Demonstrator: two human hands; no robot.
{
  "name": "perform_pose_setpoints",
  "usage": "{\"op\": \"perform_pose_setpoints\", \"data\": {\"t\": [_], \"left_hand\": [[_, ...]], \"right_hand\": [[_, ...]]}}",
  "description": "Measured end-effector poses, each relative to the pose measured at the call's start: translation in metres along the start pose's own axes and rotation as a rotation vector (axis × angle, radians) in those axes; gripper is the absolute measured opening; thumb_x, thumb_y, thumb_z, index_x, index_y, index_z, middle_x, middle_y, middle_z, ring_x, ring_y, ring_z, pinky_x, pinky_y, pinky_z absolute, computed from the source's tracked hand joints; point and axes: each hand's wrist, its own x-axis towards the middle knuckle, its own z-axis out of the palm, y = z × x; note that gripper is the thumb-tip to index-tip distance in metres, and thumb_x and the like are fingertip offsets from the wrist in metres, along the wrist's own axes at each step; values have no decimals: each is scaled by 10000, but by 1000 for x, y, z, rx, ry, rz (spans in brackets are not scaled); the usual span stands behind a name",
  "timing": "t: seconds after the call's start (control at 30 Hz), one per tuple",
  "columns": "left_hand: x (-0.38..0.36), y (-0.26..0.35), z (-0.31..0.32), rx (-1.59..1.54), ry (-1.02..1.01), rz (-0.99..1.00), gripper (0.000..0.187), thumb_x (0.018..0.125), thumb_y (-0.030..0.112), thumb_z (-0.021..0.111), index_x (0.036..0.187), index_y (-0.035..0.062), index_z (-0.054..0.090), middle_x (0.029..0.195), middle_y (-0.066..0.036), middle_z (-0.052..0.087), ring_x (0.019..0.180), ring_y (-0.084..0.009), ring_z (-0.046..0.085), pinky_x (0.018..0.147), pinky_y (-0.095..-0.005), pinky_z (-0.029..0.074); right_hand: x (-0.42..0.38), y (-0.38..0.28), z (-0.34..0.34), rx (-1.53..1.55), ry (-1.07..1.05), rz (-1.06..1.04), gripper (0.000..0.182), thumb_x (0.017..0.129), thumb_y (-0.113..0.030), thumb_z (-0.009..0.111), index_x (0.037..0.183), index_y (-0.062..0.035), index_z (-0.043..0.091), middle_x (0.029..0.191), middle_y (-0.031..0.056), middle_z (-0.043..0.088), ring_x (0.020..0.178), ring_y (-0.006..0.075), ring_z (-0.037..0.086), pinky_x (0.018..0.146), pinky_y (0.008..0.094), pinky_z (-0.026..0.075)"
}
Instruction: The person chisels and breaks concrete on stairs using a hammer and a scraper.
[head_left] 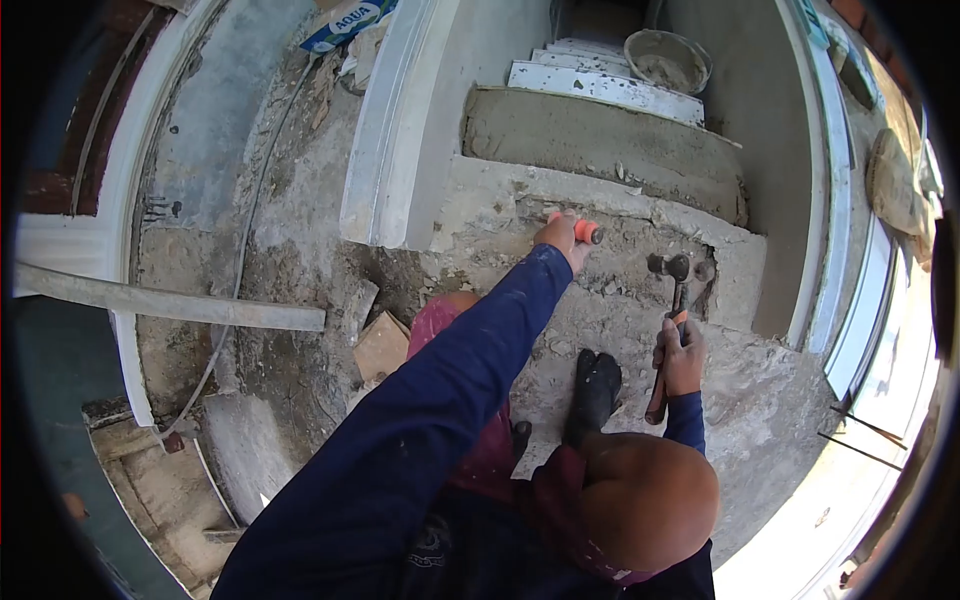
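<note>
My left hand [560, 240] is closed around a chisel [587, 232] with a bright orange-red grip and a dark metal end facing up. Its working tip is hidden under the hand, over the rough, broken concrete edge [635, 250] of the step. To the right, my right hand [682, 358] is wrapped around the handle of a hammer [679, 285], which has a dark metal head and an orange and black handle. The hammer head is apart from the chisel, a short way to its right. My boot [594, 395] stands on the dusty floor just below.
Beyond the broken edge, a smooth mortar step [590, 135] leads to white-fronted stairs [605, 92] with a bucket [667, 62]. At left are a long board [170, 300], a hose [255, 190], a tile piece [382, 345] and a blue AQUA bag [345, 22].
</note>
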Motion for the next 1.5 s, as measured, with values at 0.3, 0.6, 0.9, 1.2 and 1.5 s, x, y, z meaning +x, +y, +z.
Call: {"op": "perform_pose_setpoints", "data": {"t": [0.3, 0.6, 0.9, 1.2, 1.5], "left_hand": [[16, -5, 12, -185, -68, 15, 332, 1038, 96, 476, 1363, 57, 423, 1329, -158, 483, 1221, -323, 559, 1055, -517, 483], [25, -8, 12, -138, -76, 66, 324, 1038, 108, 483, 1352, 50, 426, 1320, -142, 494, 1230, -313, 556, 1098, -518, 446], [26, -7, 10, -185, -81, 59, 294, 1046, 142, 481, 1315, 33, 437, 1266, -138, 510, 1190, -306, 565, 1058, -495, 484], [20, 0, 2, -17, -153, 71, 246, 1050, 124, 466, 1280, 37, 450, 1308, -170, 502, 1240, -343, 547, 1058, -525, 488], [22, -4, -2, -9, -112, 36, 157, 1040, 132, 506, 1165, 45, 468, 1174, -137, 566, 1101, -313, 633, 1011, -500, 520]], "right_hand": [[22, -105, 45, 617, 152, -450, 265, 1059, -316, 493, 1060, -53, 456, 784, 52, 490, 598, 135, 492, 537, 304, 469], [21, -35, 78, 389, -109, 170, 220, 1045, -280, 516, 961, -88, 451, 634, 8, 462, 428, 107, 439, 372, 285, 391], [28, -110, 48, 772, 381, -524, 276, 1064, -358, 471, 1002, -93, 429, 723, 35, 452, 548, 123, 463, 494, 308, 441], [52, 70, 113, -75, -180, -79, 244, 1030, -275, 532, 904, -72, 482, 660, 30, 512, 441, 141, 464, 391, 324, 403], [15, -86, 53, 655, 148, -301, 282, 1075, -335, 448, 985, -68, 427, 722, 44, 447, 537, 138, 461, 487, 307, 450]]}}
